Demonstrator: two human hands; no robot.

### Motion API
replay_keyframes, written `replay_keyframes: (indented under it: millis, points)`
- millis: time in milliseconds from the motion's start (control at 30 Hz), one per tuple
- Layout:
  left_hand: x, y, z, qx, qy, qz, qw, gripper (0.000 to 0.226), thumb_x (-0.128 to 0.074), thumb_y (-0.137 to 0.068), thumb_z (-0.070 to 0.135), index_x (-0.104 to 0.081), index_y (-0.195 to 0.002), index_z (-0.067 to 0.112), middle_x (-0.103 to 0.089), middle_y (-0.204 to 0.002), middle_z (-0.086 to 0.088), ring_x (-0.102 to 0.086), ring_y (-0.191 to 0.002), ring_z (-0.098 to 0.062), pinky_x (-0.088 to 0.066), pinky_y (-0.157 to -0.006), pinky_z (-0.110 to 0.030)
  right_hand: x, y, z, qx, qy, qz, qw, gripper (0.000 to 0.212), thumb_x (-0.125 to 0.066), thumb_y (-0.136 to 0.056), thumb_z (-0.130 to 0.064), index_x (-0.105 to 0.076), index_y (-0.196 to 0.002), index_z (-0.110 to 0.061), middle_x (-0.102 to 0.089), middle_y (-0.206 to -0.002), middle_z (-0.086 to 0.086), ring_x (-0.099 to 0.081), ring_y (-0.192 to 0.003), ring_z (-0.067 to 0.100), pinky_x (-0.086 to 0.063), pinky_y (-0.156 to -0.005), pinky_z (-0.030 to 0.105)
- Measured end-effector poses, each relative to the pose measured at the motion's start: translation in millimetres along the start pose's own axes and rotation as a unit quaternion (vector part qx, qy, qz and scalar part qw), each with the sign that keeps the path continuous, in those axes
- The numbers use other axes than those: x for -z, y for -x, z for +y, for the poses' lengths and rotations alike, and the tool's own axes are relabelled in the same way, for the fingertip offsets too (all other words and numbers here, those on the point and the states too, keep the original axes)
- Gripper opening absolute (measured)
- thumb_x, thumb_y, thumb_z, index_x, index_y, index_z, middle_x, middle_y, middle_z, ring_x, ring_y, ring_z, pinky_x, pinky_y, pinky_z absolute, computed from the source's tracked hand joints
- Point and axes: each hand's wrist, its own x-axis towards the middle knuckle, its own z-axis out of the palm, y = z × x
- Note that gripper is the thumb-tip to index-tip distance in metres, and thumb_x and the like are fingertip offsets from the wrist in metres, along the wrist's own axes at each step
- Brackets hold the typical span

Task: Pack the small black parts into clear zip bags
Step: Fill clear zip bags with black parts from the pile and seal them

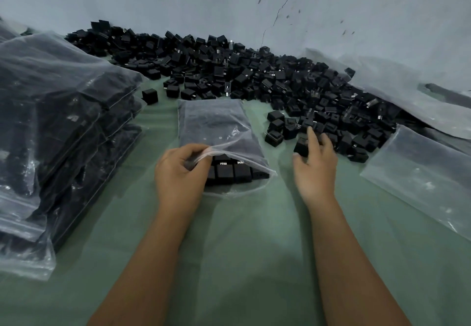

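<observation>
Pinching the open mouth of the zip bag [219, 131] at centre, the left hand [178, 175] holds it on the green table [249, 236]. The right hand [316, 165] grips one black part [301, 146] at the loose heap [254, 75] spreading from 11 to 3 o'clock. Filled bags [58, 126] are stacked at 9 o'clock, empty bags [423, 175] lie at 3.

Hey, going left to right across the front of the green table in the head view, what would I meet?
Stack of filled clear zip bags → left hand pinching the mouth of the open clear zip bag of black parts → right hand on loose black cube parts → flat empty clear bag.
</observation>
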Motion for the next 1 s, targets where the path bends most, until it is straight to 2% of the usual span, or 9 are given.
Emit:
replay_keyframes:
  millis: [67,200,333,433,567,700,800,900,1000]
  points:
    - [1,0,0,0.000,-0.008,-0.004,1.000,0.014,-0.070,-0.083,0.018,-0.076,-0.088,0.029,-0.070,-0.085,0.005,-0.063,-0.090,-0.013,-0.052,-0.085,-0.038,-5,-4,6,-0.007,0.005,-0.014,1.000,0.049,-0.052,-0.095,-0.023,-0.041,-0.142,-0.028,-0.038,-0.146,0.000,-0.041,-0.127,0.022,-0.035,-0.105,0.036]
    - [0,-1,1,0.023,0.003,-0.016,1.000,0.012,-0.068,-0.084,0.019,-0.076,-0.087,0.028,-0.072,-0.086,0.006,-0.065,-0.091,-0.013,-0.054,-0.085,-0.038,-7,0,3,-0.005,-0.087,0.055,0.995,0.009,-0.060,-0.090,-0.014,-0.062,-0.095,-0.022,-0.050,-0.105,-0.007,-0.055,-0.086,0.011,-0.036,-0.068,0.008]
    - [-1,-1,4,0.044,0.036,-0.020,0.998,0.009,-0.069,-0.084,0.022,-0.076,-0.081,0.028,-0.073,-0.079,0.012,-0.068,-0.083,-0.009,-0.054,-0.077,-0.030,2,13,-11,0.012,-0.185,0.118,0.976,0.016,-0.063,-0.087,-0.012,-0.059,-0.082,-0.027,-0.055,-0.092,-0.009,-0.055,-0.079,0.006,-0.043,-0.071,0.014]
    - [-1,-1,6,0.055,0.054,-0.020,0.997,0.009,-0.070,-0.083,0.021,-0.076,-0.081,0.027,-0.073,-0.079,0.012,-0.068,-0.082,-0.008,-0.053,-0.076,-0.026,10,38,-35,0.137,-0.262,0.174,0.939,0.015,-0.061,-0.079,0.000,-0.057,-0.077,-0.015,-0.054,-0.083,-0.003,-0.052,-0.075,0.008,-0.041,-0.069,0.015]
    - [-1,-1,8,0.072,0.062,-0.016,0.995,0.010,-0.070,-0.083,0.018,-0.075,-0.081,0.026,-0.074,-0.079,0.011,-0.069,-0.082,-0.009,-0.055,-0.077,-0.029,4,75,-67,0.273,-0.276,0.098,0.916,0.007,-0.053,-0.070,-0.003,-0.049,-0.065,-0.004,-0.050,-0.072,0.004,-0.047,-0.067,0.017,-0.041,-0.058,0.027]
    - [2,-2,7,0.067,0.048,-0.017,0.996,0.010,-0.068,-0.085,0.017,-0.075,-0.088,0.024,-0.073,-0.090,-0.001,-0.068,-0.088,-0.017,-0.056,-0.084,-0.041,-10,89,-82,0.327,-0.137,0.041,0.934,0.004,-0.062,-0.079,-0.004,-0.065,-0.080,-0.002,-0.065,-0.095,0.009,-0.063,-0.086,0.023,-0.053,-0.072,0.030]
    - [4,-1,7,0.069,0.050,-0.013,0.996,0.010,-0.068,-0.084,0.018,-0.075,-0.089,0.024,-0.072,-0.094,-0.004,-0.067,-0.092,-0.019,-0.055,-0.086,-0.043,-13,90,-83,0.304,-0.068,-0.041,0.949,0.016,-0.065,-0.082,-0.003,-0.070,-0.098,-0.001,-0.063,-0.114,0.011,-0.062,-0.106,0.024,-0.057,-0.075,0.037]
    - [4,1,8,0.055,0.037,-0.013,0.998,0.009,-0.069,-0.085,0.019,-0.075,-0.088,0.024,-0.073,-0.089,0.003,-0.066,-0.095,-0.018,-0.054,-0.086,-0.044,-12,92,-81,0.311,-0.028,-0.057,0.948,0.024,-0.063,-0.082,-0.006,-0.070,-0.105,-0.003,-0.063,-0.107,0.010,-0.061,-0.099,0.027,-0.055,-0.072,0.040]
    - [5,1,7,0.042,0.014,-0.018,0.999,0.010,-0.068,-0.085,0.021,-0.076,-0.089,0.024,-0.073,-0.087,0.007,-0.065,-0.096,-0.020,-0.053,-0.087,-0.046,-11,92,-82,0.316,-0.019,-0.059,0.947,0.026,-0.062,-0.084,-0.008,-0.070,-0.108,-0.004,-0.065,-0.106,0.009,-0.061,-0.099,0.027,-0.051,-0.086,0.037]
